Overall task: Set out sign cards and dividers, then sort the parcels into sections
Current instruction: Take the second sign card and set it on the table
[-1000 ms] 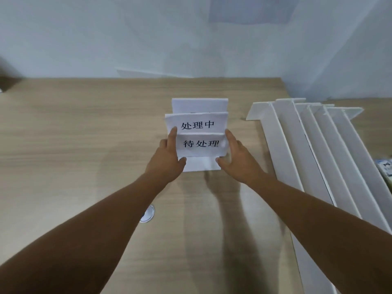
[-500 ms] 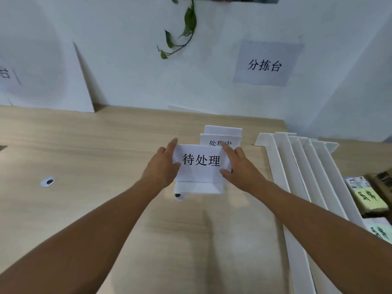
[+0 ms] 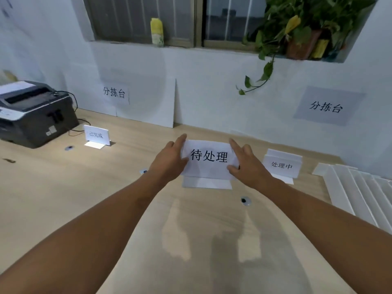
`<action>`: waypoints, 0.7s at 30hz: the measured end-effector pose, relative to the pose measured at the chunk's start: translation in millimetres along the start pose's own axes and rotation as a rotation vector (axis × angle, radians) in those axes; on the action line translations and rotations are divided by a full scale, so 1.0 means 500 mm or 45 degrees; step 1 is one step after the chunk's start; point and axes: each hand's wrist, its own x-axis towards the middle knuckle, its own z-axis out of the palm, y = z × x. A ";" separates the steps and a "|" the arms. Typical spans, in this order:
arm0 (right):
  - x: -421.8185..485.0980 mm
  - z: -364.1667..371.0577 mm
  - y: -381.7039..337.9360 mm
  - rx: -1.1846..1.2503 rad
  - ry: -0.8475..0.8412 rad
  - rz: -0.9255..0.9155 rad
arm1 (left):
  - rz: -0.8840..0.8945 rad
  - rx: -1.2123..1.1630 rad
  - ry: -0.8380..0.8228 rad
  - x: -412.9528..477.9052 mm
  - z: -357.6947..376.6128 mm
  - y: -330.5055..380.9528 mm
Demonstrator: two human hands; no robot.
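A white sign card reading 待处理 [image 3: 209, 159] is held upright over the middle of the wooden table [image 3: 63, 198], its folded foot just above or on the surface. My left hand [image 3: 169, 161] grips its left edge and my right hand [image 3: 247, 164] its right edge. To the right stands a second sign card, 处理中 [image 3: 282, 165], with another white card behind it. A third sign card, 已完成 [image 3: 97, 135], stands at the back left. White dividers [image 3: 356, 187] lie side by side at the right edge.
A dark printer [image 3: 34, 113] with cables sits at the back left. A white board [image 3: 148, 100] leans on the wall. Paper signs reading 分拣台 [image 3: 326, 107] hang on the wall. A potted plant [image 3: 297, 32] and a yellow bottle [image 3: 157, 31] stand on the window sill.
Both hands have lifted the front card off the stack and carried it left, away from the remaining cards. The camera has tilted up, revealing the printer, window and left card.
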 end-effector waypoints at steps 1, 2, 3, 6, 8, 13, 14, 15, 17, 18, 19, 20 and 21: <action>0.004 0.016 -0.048 -0.001 0.010 -0.024 | -0.011 -0.001 0.018 -0.015 -0.037 -0.034; 0.009 0.033 -0.095 -0.005 0.026 -0.051 | -0.023 -0.003 0.033 -0.029 -0.071 -0.068; 0.015 0.050 -0.140 -0.009 0.040 -0.073 | -0.036 -0.007 0.048 -0.043 -0.103 -0.102; 0.035 0.105 -0.260 -0.013 0.045 -0.093 | -0.062 -0.026 0.101 -0.079 -0.182 -0.203; 0.046 0.147 -0.323 -0.017 0.055 -0.107 | -0.051 -0.014 0.138 -0.100 -0.217 -0.267; 0.064 0.263 -0.426 -0.048 0.021 -0.106 | -0.083 0.001 0.146 -0.133 -0.264 -0.404; 0.075 0.283 -0.437 -0.054 0.020 -0.101 | -0.091 0.001 0.145 -0.132 -0.267 -0.427; 0.087 0.302 -0.445 -0.058 0.021 -0.091 | -0.096 0.001 0.145 -0.125 -0.269 -0.448; 0.118 0.336 -0.455 -0.055 0.017 -0.062 | -0.105 -0.004 0.156 -0.104 -0.266 -0.487; 0.137 0.353 -0.456 -0.054 0.009 -0.049 | -0.106 -0.007 0.159 -0.089 -0.263 -0.505; 0.157 0.369 -0.456 -0.051 -0.001 -0.035 | -0.104 -0.008 0.158 -0.074 -0.258 -0.524; 0.179 0.385 -0.455 -0.040 -0.006 -0.025 | -0.100 -0.006 0.157 -0.057 -0.254 -0.542; 0.203 0.402 -0.452 -0.021 -0.007 -0.017 | -0.095 0.001 0.155 -0.037 -0.252 -0.562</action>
